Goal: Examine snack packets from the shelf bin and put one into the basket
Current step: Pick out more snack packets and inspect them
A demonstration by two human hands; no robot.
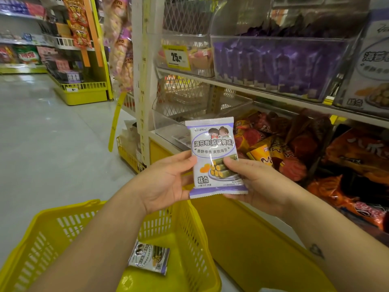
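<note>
A white and purple snack packet stands upright in front of me, its printed face toward the camera. My left hand pinches its left edge and my right hand grips its lower right side with the thumb on the front. Below the hands is a yellow plastic basket, and one similar packet lies flat on its floor. The clear shelf bin above right is packed with purple packets.
A second clear bin with a yellow 25 price tag is left of the purple one. A lower bin holds orange and red snack packs. An empty clear bin stands behind the packet. The aisle floor stretches left toward yellow shelving.
</note>
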